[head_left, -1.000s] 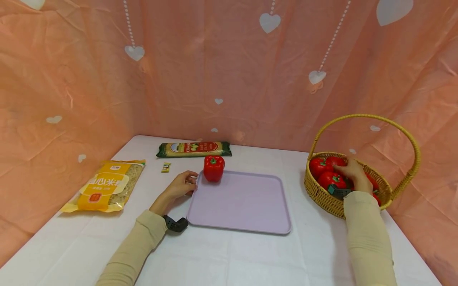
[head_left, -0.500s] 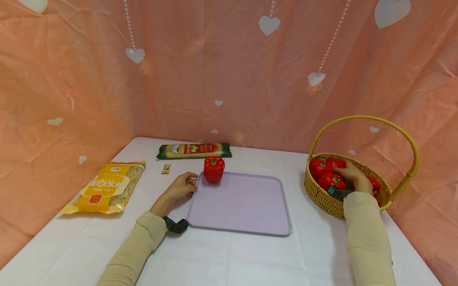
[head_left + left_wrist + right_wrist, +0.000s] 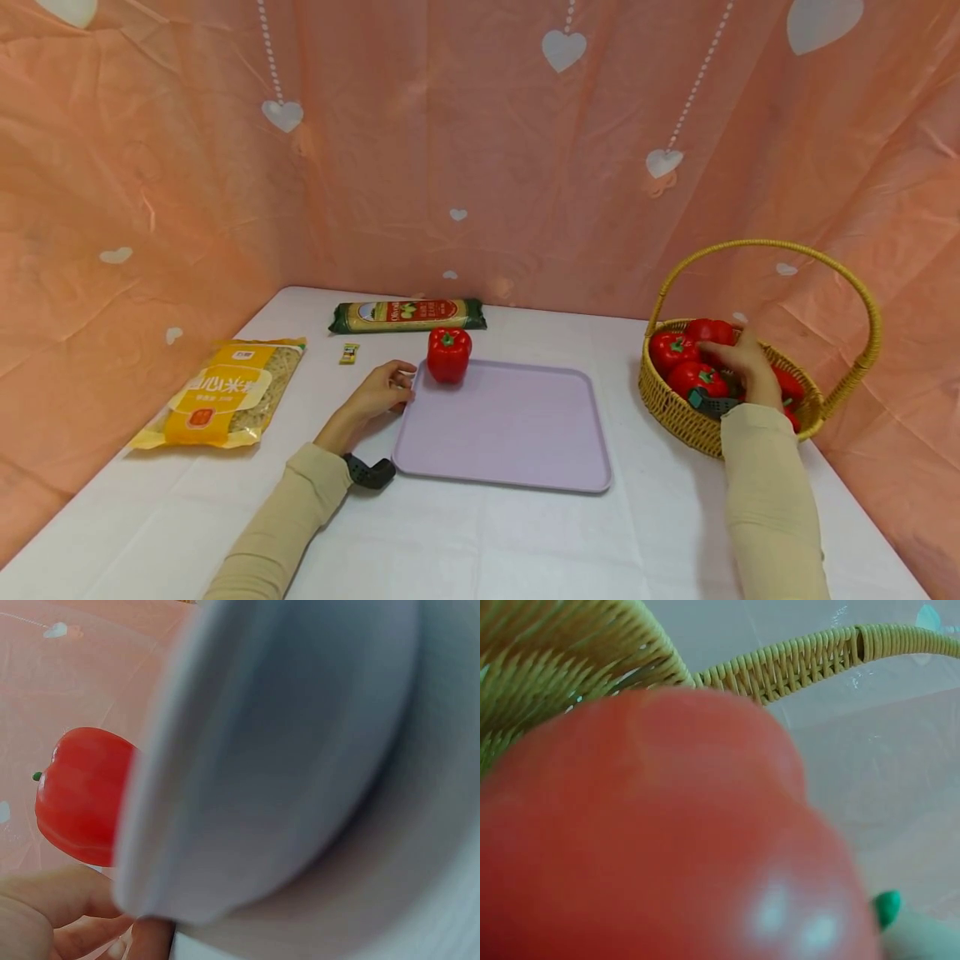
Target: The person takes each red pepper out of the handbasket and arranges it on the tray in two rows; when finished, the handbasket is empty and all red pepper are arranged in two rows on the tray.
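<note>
My left hand (image 3: 377, 390) holds the left rim of a lilac tray (image 3: 502, 425) between thumb and fingers; the left wrist view shows the fingertips right at the tray's edge. One red bell pepper (image 3: 447, 357) stands upright at the tray's far left corner. On the right, my right hand (image 3: 750, 364) reaches into a wicker basket (image 3: 675, 421) and grips a red bell pepper (image 3: 711, 332) at its back, partly hiding it. Several more red peppers lie around that hand, including a pepper (image 3: 697, 379) nearer the front. A large red pepper (image 3: 675, 825) fills most of the right wrist view.
The basket's tall arched handle (image 3: 765, 243) rises over the right hand. Behind the tray lies a long pasta packet (image 3: 408, 315), with a small yellow wrapped sweet (image 3: 348, 353) nearby. A yellow grain bag (image 3: 221, 392) is at the left. Pink cloth (image 3: 480, 167) hangs behind.
The pepper in my right hand has risen slightly within the basket, and the right fingers have shifted up with it. The left hand and tray have not moved.
</note>
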Tool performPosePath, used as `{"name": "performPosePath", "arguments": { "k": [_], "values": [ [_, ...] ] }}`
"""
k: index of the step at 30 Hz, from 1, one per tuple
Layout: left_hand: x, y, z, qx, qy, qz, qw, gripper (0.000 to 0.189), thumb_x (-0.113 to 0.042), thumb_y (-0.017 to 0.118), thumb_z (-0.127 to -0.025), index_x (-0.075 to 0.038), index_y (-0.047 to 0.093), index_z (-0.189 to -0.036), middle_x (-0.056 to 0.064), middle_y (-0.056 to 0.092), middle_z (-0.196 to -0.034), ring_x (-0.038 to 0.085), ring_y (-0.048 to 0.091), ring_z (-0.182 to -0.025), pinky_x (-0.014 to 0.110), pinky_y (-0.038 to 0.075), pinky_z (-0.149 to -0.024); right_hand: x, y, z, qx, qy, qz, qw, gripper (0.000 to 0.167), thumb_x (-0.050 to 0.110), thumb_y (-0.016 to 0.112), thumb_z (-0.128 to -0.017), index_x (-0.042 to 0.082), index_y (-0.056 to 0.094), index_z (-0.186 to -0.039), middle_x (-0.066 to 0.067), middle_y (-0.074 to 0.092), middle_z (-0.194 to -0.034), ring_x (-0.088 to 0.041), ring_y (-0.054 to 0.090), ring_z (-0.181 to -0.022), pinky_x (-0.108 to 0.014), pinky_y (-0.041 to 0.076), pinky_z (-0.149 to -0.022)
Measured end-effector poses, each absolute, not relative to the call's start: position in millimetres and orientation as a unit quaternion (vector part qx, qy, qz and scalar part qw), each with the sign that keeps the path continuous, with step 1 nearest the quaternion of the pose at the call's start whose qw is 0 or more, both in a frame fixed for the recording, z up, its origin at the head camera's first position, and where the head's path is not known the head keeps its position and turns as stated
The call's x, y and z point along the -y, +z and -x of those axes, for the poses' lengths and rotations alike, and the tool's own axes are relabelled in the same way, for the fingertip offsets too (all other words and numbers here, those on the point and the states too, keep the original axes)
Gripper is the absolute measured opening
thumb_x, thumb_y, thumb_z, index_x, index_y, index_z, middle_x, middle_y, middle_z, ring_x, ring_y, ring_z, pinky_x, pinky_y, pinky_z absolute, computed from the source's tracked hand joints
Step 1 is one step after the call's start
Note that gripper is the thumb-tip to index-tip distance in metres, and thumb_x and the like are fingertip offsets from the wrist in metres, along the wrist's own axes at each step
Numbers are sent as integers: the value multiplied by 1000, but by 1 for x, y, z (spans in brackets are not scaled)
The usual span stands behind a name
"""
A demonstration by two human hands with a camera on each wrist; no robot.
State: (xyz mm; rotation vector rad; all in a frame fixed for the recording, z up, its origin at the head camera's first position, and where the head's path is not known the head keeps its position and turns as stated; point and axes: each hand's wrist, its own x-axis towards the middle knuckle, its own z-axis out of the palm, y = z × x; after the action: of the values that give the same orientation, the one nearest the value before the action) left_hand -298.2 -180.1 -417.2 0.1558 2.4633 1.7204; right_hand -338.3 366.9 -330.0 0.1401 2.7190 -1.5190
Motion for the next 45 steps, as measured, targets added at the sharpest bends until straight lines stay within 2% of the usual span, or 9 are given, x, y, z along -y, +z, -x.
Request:
{"name": "performPosePath", "arguments": {
  "k": [10,17,20,24,27,35,38,40,45],
  "values": [
    [179,-419,298,-816,572,-54,66,45,6,56,-81,8,44,-124,9,49,-88,12,50,-65,24,48,-55,-359,-317,337,-842,-530,-78,-69,95,40,60,-87,12,-12,-142,-28,4,-147,-42,22,-124,-51,34,-101],
    [179,-419,298,-818,570,-45,66,45,4,57,-81,6,45,-124,9,49,-88,13,48,-65,23,46,-55,-348,-300,336,-870,-487,-16,-69,93,42,61,-87,0,1,-145,-25,19,-145,-40,25,-124,-54,32,-101],
    [180,-419,298,-818,569,-49,65,45,4,57,-81,7,44,-125,9,49,-89,13,48,-65,23,46,-55,-342,-293,331,-879,-472,20,-66,87,40,61,-88,1,7,-145,-21,25,-142,-34,30,-120,-45,40,-94],
    [181,-419,299,-818,569,-46,66,45,4,57,-81,6,44,-125,9,50,-89,13,49,-66,23,47,-56,-329,-285,324,-867,-491,51,-69,75,33,64,-87,11,16,-140,-4,37,-131,-18,37,-112,-26,42,-85],
    [181,-419,299,-818,569,-46,65,46,4,57,-81,6,44,-125,9,50,-90,13,49,-66,24,47,-56,-316,-280,319,-850,-518,64,-73,69,28,65,-86,18,18,-136,4,38,-127,-12,37,-110,-22,42,-84],
    [181,-421,299,-808,583,-71,55,46,6,56,-80,11,43,-124,7,49,-86,8,50,-63,23,47,-54,-278,-278,307,-803,-585,85,-76,74,20,69,-84,24,16,-136,-9,27,-142,-19,33,-118,-17,47,-77],
    [182,-423,300,-804,587,-81,50,45,8,56,-80,12,42,-123,6,48,-85,7,50,-62,22,47,-53,-259,-281,305,-793,-598,75,-88,77,23,71,-82,23,16,-137,-11,25,-144,-23,32,-122,-19,48,-77],
    [182,-423,300,-804,587,-82,50,45,7,56,-80,12,42,-123,5,48,-85,7,50,-62,22,47,-53,-245,-284,303,-793,-598,69,-97,81,24,71,-82,20,14,-139,-11,25,-145,-26,30,-125,-23,48,-83],
    [181,-421,299,-808,581,-75,53,45,7,57,-80,11,43,-123,6,49,-85,8,50,-63,22,47,-54,-207,-294,303,-779,-613,63,-113,85,21,74,-79,14,16,-140,-10,29,-144,-29,31,-130,-41,41,-99]
  ]
}}
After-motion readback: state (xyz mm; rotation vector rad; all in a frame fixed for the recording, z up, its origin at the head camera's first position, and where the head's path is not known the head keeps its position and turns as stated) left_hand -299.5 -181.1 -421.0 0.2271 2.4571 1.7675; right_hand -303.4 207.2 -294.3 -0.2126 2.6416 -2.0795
